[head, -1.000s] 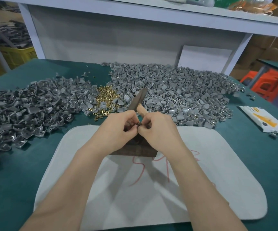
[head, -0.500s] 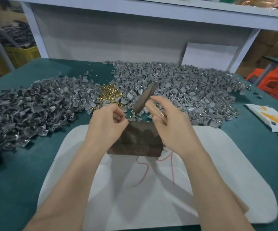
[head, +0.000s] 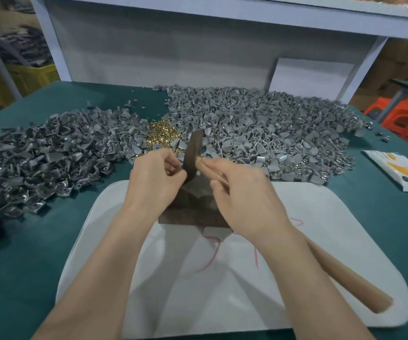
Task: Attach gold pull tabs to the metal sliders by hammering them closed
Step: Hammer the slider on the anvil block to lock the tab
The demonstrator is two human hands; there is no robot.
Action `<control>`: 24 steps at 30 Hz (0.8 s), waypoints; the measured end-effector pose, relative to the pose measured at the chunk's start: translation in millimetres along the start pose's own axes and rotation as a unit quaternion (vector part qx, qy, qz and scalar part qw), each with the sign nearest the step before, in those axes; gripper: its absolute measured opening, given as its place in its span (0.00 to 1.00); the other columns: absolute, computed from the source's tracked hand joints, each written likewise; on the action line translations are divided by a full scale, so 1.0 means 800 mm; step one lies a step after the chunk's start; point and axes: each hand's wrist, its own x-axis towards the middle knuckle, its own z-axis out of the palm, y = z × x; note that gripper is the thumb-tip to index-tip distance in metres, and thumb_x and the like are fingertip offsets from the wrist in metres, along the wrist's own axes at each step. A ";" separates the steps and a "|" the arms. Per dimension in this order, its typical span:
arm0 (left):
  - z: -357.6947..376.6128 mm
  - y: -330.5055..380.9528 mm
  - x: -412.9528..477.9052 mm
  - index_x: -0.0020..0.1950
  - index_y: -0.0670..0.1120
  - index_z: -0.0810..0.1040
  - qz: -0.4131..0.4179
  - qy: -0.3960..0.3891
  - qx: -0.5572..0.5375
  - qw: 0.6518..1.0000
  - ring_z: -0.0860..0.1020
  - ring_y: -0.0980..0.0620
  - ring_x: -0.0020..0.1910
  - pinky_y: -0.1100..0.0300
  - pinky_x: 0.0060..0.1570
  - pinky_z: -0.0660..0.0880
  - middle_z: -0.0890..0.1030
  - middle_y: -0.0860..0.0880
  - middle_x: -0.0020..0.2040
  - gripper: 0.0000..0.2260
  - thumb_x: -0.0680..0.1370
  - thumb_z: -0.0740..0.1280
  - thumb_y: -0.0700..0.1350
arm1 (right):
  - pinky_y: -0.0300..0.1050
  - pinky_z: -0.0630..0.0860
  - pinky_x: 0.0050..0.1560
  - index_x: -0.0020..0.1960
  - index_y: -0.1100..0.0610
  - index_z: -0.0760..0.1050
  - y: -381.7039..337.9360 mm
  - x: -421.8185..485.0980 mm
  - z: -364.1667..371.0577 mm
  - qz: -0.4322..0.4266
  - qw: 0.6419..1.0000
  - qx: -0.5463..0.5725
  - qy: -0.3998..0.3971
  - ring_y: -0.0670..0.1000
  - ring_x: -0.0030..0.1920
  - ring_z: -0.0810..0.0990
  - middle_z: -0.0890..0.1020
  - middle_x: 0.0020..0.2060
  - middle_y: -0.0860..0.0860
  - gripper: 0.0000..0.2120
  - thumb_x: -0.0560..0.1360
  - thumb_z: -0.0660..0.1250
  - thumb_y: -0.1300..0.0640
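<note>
Teal table (head: pixel 38 253), slider heaps (head: pixel 259 123), orange stools (head: pixel 404 119) behind.

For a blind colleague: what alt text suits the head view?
The right hand grips a hammer, its head down at a dark block on a white mat; the left hand curls its fingers beside it. Heaps of grey sliders and gold tabs lie behind on a green table.

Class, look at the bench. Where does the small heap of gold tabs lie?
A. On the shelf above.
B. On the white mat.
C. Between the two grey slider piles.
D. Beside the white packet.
C: the gold tabs sit between the left pile and the right pile of sliders, beyond the mat.
</note>
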 end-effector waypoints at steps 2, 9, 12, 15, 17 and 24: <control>-0.001 0.000 -0.001 0.40 0.47 0.78 -0.002 -0.003 0.000 1.000 0.75 0.57 0.34 0.61 0.40 0.73 0.77 0.55 0.33 0.04 0.71 0.71 0.39 | 0.34 0.72 0.52 0.65 0.38 0.71 0.002 0.000 0.000 0.012 1.000 -0.007 -0.009 0.45 0.50 0.78 0.82 0.54 0.41 0.20 0.76 0.62 0.56; -0.002 -0.002 0.002 0.39 0.48 0.77 -0.011 -0.006 -0.014 1.000 0.75 0.58 0.34 0.63 0.39 0.73 0.77 0.55 0.33 0.06 0.71 0.71 0.38 | 0.45 0.74 0.58 0.65 0.42 0.72 0.006 0.005 -0.006 0.014 0.997 0.039 0.064 0.49 0.56 0.79 0.81 0.57 0.43 0.20 0.76 0.62 0.59; -0.001 -0.003 0.002 0.39 0.48 0.77 -0.010 -0.005 -0.014 1.000 0.75 0.58 0.34 0.62 0.40 0.74 0.77 0.55 0.32 0.06 0.71 0.71 0.39 | 0.42 0.73 0.59 0.65 0.44 0.74 0.002 0.003 -0.001 0.004 0.997 0.039 0.060 0.47 0.54 0.79 0.81 0.56 0.43 0.20 0.76 0.63 0.60; -0.002 -0.003 0.003 0.39 0.48 0.78 -0.007 -0.002 -0.003 1.000 0.75 0.57 0.34 0.60 0.42 0.74 0.77 0.56 0.32 0.05 0.71 0.71 0.39 | 0.31 0.67 0.56 0.65 0.48 0.75 -0.003 0.003 0.003 -0.019 0.998 0.032 0.054 0.44 0.54 0.76 0.81 0.57 0.43 0.20 0.75 0.63 0.62; -0.001 -0.002 0.002 0.39 0.47 0.78 -0.004 0.000 -0.002 1.000 0.75 0.57 0.34 0.60 0.42 0.74 0.77 0.56 0.32 0.04 0.71 0.71 0.39 | 0.36 0.69 0.62 0.67 0.48 0.73 -0.002 0.006 0.001 -0.003 0.999 0.009 0.031 0.46 0.57 0.77 0.80 0.60 0.44 0.20 0.77 0.61 0.60; 0.003 0.003 0.001 0.38 0.48 0.77 0.003 0.012 0.009 1.000 0.75 0.55 0.33 0.60 0.39 0.72 0.76 0.56 0.31 0.05 0.70 0.70 0.39 | 0.48 0.75 0.53 0.69 0.40 0.67 -0.013 0.003 0.005 0.016 0.998 -0.060 0.029 0.57 0.53 0.79 0.81 0.56 0.51 0.24 0.77 0.58 0.60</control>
